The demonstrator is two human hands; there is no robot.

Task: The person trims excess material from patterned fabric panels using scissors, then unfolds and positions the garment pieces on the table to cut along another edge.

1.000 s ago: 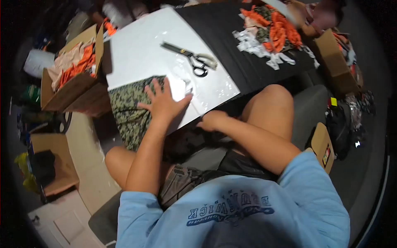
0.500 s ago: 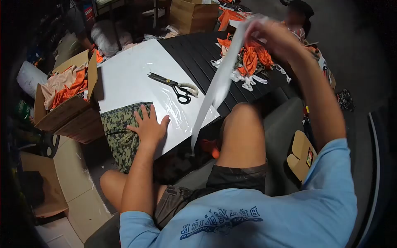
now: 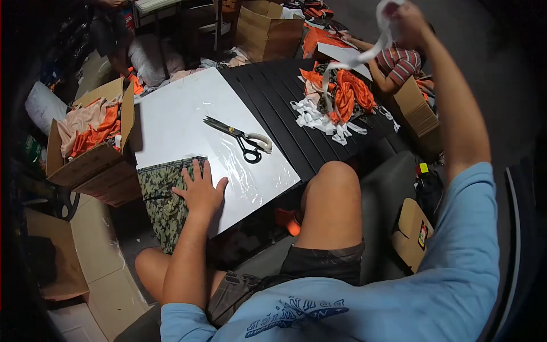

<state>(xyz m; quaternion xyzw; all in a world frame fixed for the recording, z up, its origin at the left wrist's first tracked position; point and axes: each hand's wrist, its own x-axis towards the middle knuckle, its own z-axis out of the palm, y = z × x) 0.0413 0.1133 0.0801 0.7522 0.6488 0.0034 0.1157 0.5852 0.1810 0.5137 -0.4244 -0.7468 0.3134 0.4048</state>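
My left hand (image 3: 199,192) lies flat with spread fingers, its fingertips on a folded piece of camouflage cloth (image 3: 165,194) at the near left corner of a white board (image 3: 171,114). High at the upper right, my right hand (image 3: 409,24) grips a white strip (image 3: 380,48), fingers closed round it. The strip hangs in a curve towards a pile of orange and camouflage fabric (image 3: 345,94). Black-handled scissors (image 3: 242,137) rest on the board with blades half apart, touched by neither hand.
To the left, a cardboard box (image 3: 91,162) holds orange and pale pink cloth. White straps (image 3: 319,118) spill over the black slatted table (image 3: 273,108). Beyond it sits another person in a striped shirt (image 3: 401,65). More boxes (image 3: 265,34) stand behind.
My right hand has risen farther up and to the right, carrying the white strip away from my knees towards the fabric pile. My left hand stays flat on the cloth.
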